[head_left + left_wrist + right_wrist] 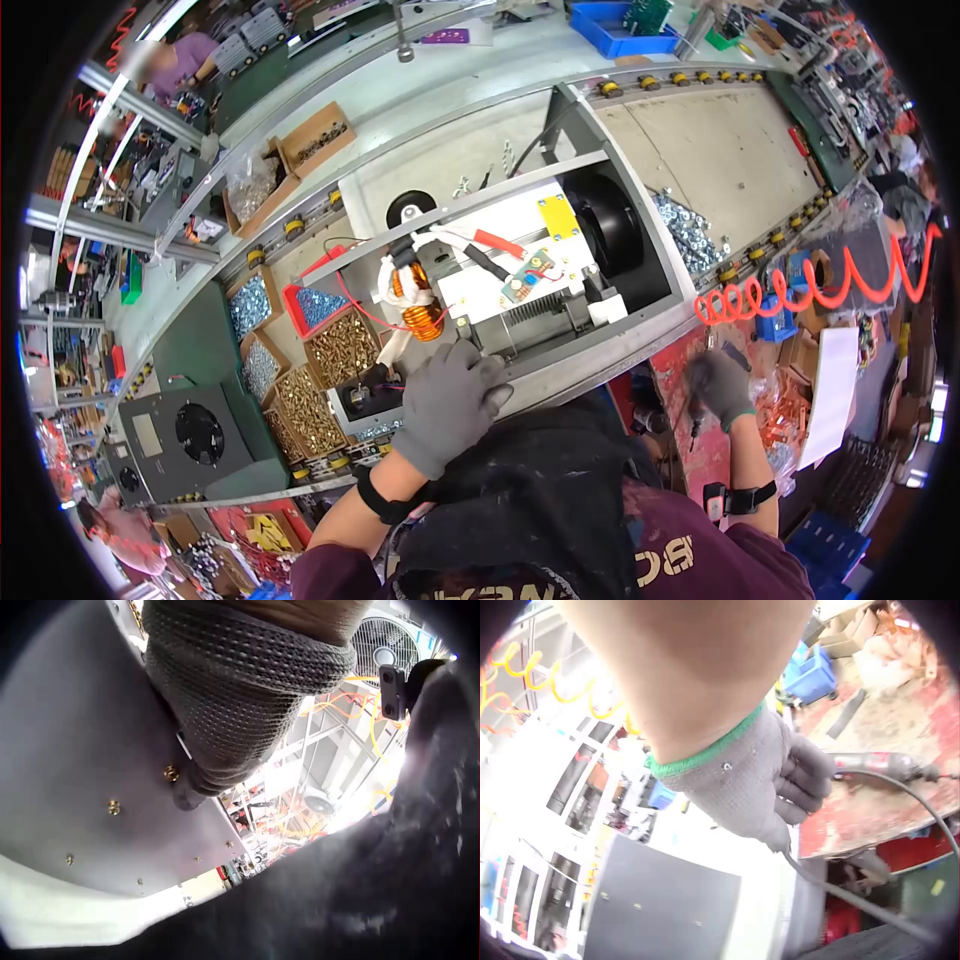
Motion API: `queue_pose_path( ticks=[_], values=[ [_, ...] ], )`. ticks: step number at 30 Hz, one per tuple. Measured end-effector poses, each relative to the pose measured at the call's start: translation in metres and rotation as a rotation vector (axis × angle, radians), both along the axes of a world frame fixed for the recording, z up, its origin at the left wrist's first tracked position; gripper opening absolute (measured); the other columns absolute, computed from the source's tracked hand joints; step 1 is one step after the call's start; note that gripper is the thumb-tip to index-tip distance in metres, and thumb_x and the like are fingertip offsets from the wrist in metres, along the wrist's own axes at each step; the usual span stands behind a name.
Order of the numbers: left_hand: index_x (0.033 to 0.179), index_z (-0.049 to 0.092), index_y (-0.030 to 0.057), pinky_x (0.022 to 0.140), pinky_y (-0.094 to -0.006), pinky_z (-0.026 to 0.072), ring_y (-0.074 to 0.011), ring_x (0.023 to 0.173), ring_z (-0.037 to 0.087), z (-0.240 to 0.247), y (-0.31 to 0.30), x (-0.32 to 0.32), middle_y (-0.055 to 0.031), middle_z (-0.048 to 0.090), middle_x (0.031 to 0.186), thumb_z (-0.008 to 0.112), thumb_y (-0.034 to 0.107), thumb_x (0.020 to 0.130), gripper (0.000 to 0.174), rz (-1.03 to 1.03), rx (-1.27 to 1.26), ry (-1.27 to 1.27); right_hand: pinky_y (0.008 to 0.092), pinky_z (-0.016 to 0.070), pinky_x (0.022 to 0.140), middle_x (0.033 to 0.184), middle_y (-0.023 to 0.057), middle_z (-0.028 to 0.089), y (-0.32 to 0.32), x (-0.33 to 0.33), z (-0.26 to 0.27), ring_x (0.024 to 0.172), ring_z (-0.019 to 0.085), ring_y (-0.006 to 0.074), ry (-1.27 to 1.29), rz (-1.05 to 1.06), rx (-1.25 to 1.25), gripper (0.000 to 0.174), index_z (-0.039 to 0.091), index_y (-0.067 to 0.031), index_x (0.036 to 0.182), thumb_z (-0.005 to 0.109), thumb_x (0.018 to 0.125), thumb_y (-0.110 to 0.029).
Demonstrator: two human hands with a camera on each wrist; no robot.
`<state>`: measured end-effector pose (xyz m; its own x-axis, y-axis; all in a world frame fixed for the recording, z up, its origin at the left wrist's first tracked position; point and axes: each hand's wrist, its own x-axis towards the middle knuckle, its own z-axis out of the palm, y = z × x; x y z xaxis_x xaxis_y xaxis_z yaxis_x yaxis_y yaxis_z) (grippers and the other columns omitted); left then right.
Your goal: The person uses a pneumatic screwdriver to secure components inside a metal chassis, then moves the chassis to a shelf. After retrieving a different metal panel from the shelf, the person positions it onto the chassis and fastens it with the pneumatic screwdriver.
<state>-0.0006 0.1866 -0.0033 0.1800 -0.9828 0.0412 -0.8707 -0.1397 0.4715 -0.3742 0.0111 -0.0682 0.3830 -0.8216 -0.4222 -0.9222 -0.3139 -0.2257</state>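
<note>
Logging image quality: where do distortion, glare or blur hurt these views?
Head: strong fisheye bowing and black corners, but the metal chassis reads clearly; left wrist: glare washes out the background beyond the left hand; right wrist: the picture's left is overexposed, and the tool beside the right hand looks soft.

In the left wrist view, the left hand [232, 712] covers most of its fingers — how they lie cannot be told. In the right wrist view, the rear end of the tool [877, 763] is hidden behind the right hand [742, 780]. The head view's bottom edge cuts the lower lettering [490, 592] — a distant person [185, 65] has the head blurred.
</note>
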Motion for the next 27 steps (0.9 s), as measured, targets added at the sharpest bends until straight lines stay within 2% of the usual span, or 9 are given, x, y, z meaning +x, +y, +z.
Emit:
queue_pose_path(
  ticks=[2, 4, 9, 10, 11, 14, 21, 25, 27],
  values=[
    [0.098, 0.065, 0.0134, 0.070, -0.0377, 0.0446, -0.0270, 0.081, 0.056, 0.001, 0.012, 0.010, -0.0068, 0.057, 0.090, 0.074, 0.021, 0.067, 0.033, 0.026, -0.160, -0.003, 0.0410, 0.0468, 0.074, 0.091, 0.0153, 0.060, -0.013, 0.060, 0.039, 0.085, 0.060, 0.0338, -0.337, -0.100, -0.238, 0.020, 0.061, -0.0060, 0.098, 0.062, 0.080, -0.015],
    [0.097, 0.064, 0.0097, 0.074, -0.0387, 0.0452, -0.0273, 0.084, 0.056, -0.002, 0.037, 0.030, -0.0106, 0.057, 0.092, 0.073, 0.020, 0.069, 0.032, 0.240, -0.305, -0.108, 0.0397, 0.0459, 0.071, 0.092, 0.0141, 0.059, -0.016, 0.123, 0.059, 0.080, 0.059, 0.0332, -0.663, 0.123, -0.641, 0.019, 0.060, -0.0050, 0.097, 0.061, 0.078, -0.005],
    [0.108, 0.060, 0.0027, 0.085, -0.0366, 0.0442, -0.0295, 0.095, 0.056, -0.029, 0.094, 0.084, -0.0149, 0.058, 0.101, 0.064, 0.030, 0.083, 0.038, 0.833, -0.284, -0.093, 0.0359, 0.0443, 0.067, 0.084, 0.0076, 0.058, 0.012, 0.217, 0.054, 0.076, 0.057, 0.0243, -0.731, 0.714, -0.464, 0.024, 0.060, -0.0081, 0.092, 0.070, 0.072, -0.017],
    [0.114, 0.057, -0.0006, 0.089, -0.0347, 0.0426, -0.0243, 0.099, 0.055, -0.059, 0.107, 0.093, -0.0140, 0.059, 0.107, 0.059, 0.036, 0.088, 0.045, 0.850, -0.379, 0.304, 0.0359, 0.0443, 0.067, 0.084, 0.0076, 0.058, 0.012, 0.220, 0.046, 0.076, 0.057, 0.0243, -0.752, 0.737, -0.455, 0.024, 0.060, -0.0081, 0.092, 0.070, 0.072, -0.017],
    [0.114, 0.057, -0.0006, 0.089, -0.0347, 0.0426, -0.0243, 0.099, 0.055, -0.071, 0.108, 0.094, -0.0140, 0.059, 0.107, 0.059, 0.036, 0.088, 0.045, 0.873, -0.386, 0.287, 0.0352, 0.0438, 0.062, 0.078, 0.0058, 0.056, 0.012, 0.215, 0.038, 0.070, 0.057, 0.0231, -0.699, 0.782, -0.477, 0.020, 0.060, -0.0090, 0.085, 0.070, 0.071, -0.020],
    [0.117, 0.054, 0.0004, 0.082, -0.0264, 0.0465, -0.0146, 0.098, 0.056, -0.093, 0.099, 0.091, -0.0079, 0.059, 0.106, 0.047, 0.017, 0.095, 0.028, 0.928, -0.472, 0.981, 0.0340, 0.0419, 0.051, 0.066, 0.0030, 0.052, 0.001, 0.218, 0.032, 0.059, 0.055, 0.0215, -0.659, 0.824, -0.542, 0.018, 0.057, -0.0111, 0.071, 0.072, 0.070, -0.023],
    [0.107, 0.059, 0.0028, 0.074, -0.0253, 0.0455, -0.0104, 0.084, 0.054, -0.091, 0.046, 0.056, -0.0052, 0.060, 0.092, 0.047, 0.009, 0.094, 0.018, 0.940, -0.542, 1.020, 0.0353, 0.0351, 0.045, 0.059, 0.0049, 0.045, -0.044, 0.208, 0.031, 0.050, 0.047, 0.0250, -0.727, 0.767, -0.674, 0.023, 0.048, -0.0117, 0.062, 0.070, 0.068, -0.011],
    [0.109, 0.057, 0.0023, 0.076, -0.0285, 0.0471, -0.0145, 0.084, 0.059, -0.093, 0.016, 0.035, -0.0072, 0.064, 0.087, 0.049, 0.009, 0.093, 0.019, 0.865, -0.424, 0.855, 0.0382, 0.0408, 0.065, 0.084, 0.0051, 0.058, 0.009, 0.222, 0.033, 0.075, 0.055, 0.0254, -0.756, 0.736, -0.483, 0.019, 0.059, -0.0134, 0.083, 0.071, 0.069, -0.015],
    [0.124, 0.046, 0.0005, 0.085, -0.0264, 0.0422, -0.0164, 0.104, 0.050, -0.079, 0.006, 0.027, -0.0106, 0.054, 0.109, 0.041, 0.014, 0.098, 0.030, 0.586, -0.346, 0.928, 0.0410, 0.0396, 0.077, 0.097, 0.0045, 0.056, 0.058, 0.251, 0.037, 0.086, 0.053, 0.0239, -0.752, 0.873, -0.426, 0.033, 0.057, -0.0151, 0.097, 0.070, 0.071, -0.030]
  ],
)
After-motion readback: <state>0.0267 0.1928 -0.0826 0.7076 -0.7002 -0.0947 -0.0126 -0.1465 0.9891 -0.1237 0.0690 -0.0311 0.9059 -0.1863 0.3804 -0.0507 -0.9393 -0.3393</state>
